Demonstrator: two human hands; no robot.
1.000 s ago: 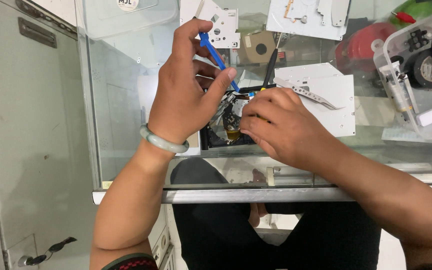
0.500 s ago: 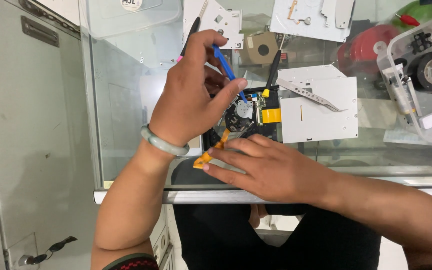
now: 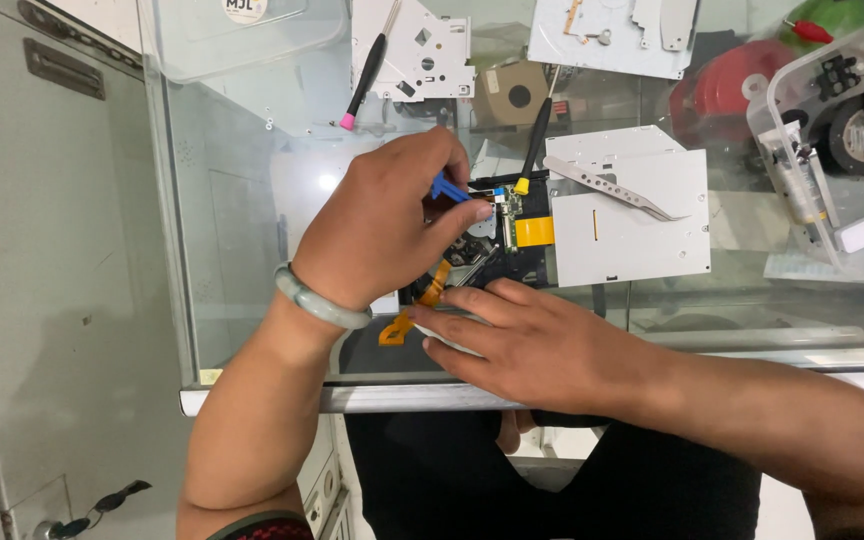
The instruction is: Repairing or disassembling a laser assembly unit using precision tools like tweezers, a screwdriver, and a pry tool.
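My left hand, with a pale green bangle on the wrist, pinches a blue plastic pry tool and points its tip down at a small black device with exposed circuitry on the glass table. My right hand lies flat in front of the device, fingers stretched left, pressing on its near edge beside an orange ribbon cable that sticks out to the left. A yellow ribbon piece sits on the device's right side. Part of the device is hidden under my left hand.
A white metal plate with tweezers on it lies right of the device. A yellow-tipped screwdriver and a pink-tipped tool lie behind. A clear box of parts stands far right. The table's metal front edge runs below my hands.
My right hand slid from on top of the device down to its near edge, uncovering the board and the orange cable. My left hand lowered the blue tool toward the device.
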